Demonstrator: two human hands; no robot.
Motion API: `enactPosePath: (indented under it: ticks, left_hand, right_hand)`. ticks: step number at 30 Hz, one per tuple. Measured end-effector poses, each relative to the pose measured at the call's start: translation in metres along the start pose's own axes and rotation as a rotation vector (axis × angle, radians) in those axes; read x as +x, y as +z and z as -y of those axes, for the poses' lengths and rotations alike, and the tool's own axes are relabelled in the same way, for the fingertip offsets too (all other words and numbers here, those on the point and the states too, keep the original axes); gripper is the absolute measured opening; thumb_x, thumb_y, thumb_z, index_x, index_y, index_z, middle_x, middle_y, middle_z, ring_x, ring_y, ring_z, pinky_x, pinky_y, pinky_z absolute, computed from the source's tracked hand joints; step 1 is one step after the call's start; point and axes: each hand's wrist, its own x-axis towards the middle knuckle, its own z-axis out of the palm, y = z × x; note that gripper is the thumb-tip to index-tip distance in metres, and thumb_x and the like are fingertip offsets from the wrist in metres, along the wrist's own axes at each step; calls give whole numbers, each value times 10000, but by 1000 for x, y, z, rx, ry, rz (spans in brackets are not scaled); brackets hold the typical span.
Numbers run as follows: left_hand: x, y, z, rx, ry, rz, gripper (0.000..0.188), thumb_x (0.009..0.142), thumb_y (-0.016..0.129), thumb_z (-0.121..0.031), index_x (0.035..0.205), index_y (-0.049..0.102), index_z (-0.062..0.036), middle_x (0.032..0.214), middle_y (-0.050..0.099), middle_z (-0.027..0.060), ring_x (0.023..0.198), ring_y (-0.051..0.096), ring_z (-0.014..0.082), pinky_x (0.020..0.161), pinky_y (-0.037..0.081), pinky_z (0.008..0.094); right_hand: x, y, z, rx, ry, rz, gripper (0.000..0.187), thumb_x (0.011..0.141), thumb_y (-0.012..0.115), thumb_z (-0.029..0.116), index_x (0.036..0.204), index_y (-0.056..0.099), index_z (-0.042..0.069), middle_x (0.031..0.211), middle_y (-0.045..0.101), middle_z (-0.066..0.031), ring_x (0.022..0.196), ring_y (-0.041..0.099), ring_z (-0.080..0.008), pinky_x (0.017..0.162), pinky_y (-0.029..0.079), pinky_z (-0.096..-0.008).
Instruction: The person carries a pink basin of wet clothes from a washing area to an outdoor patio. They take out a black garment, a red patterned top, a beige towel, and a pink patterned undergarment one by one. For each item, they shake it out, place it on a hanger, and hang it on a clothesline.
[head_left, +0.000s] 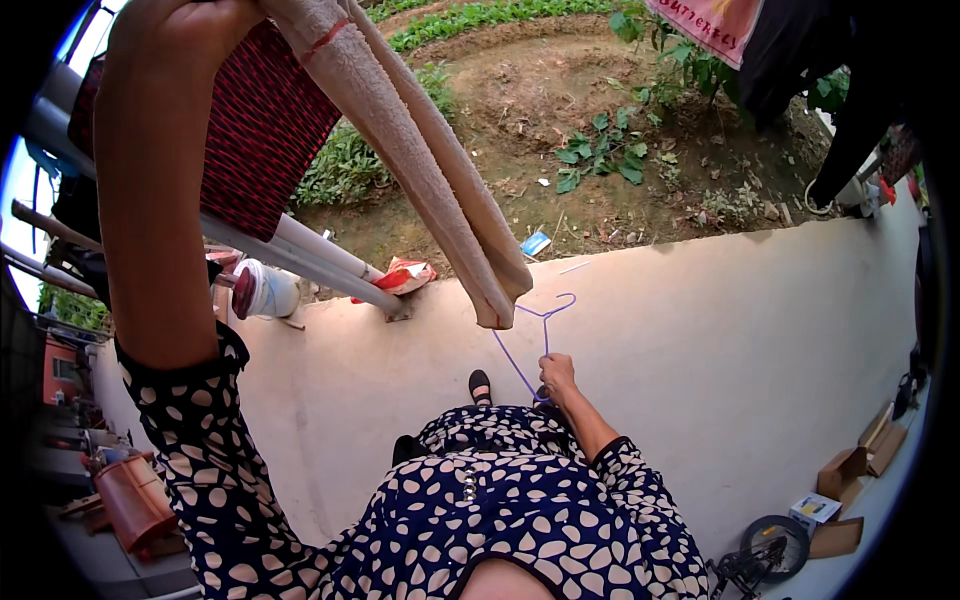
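My left arm is raised at the upper left, and my left hand (215, 14) is closed at the top edge, partly cut off by the picture. From it hangs a folded, pale beige towel (400, 150) with a red stripe near its upper part. Its lower end dangles above the pale paving. Lower down, in front of my body, my right hand (558, 372) is closed round a thin purple clothes hanger (547, 332). The hanger's hook points away from me, and the towel's lower end covers part of its frame.
A red and black patterned cloth (262, 130) hangs at the left by grey metal poles (300, 250). A white bucket (275, 290) stands at the paving's edge. Beyond lies a soil garden bed (500, 110). Dark clothes (790, 60) hang at the upper right; cardboard boxes (842, 470) lie lower right.
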Motion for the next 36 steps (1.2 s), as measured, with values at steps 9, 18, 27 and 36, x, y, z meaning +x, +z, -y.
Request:
enactPosePath:
  ticks: [9,18,27,36]
  left_hand:
    - [-54,46,61,-52,358,76,142,926,441,-57,836,356,11,665,360,13,525,391,86,454,397,176]
    - [-59,33,63,-141,191,184,211,909,501,-100,1029,436,60,853,484,104,708,500,177,671,479,306]
    - [-70,-22,85,-135,-81,143,187,912,501,-120,1027,552,18,992,609,159,964,602,261,867,498,441]
    - [-69,-55,74,-226,-28,119,172,905,516,-138,981,568,7,961,626,147,923,618,260,848,504,440]
  right_hand:
    - [-46,4,88,640,215,-25,106,796,521,144,721,536,70,474,373,15,328,276,-83,305,196,-256]
    - [-34,-11,75,838,338,-41,66,807,529,150,785,523,88,468,343,32,321,260,-76,292,191,-248]
    - [-15,0,42,349,-219,-376,186,865,504,186,815,596,32,502,394,28,419,380,-68,390,303,-250]
    - [-61,-51,131,329,-296,-135,229,889,479,209,921,609,23,557,536,-91,535,506,-125,511,409,-314]
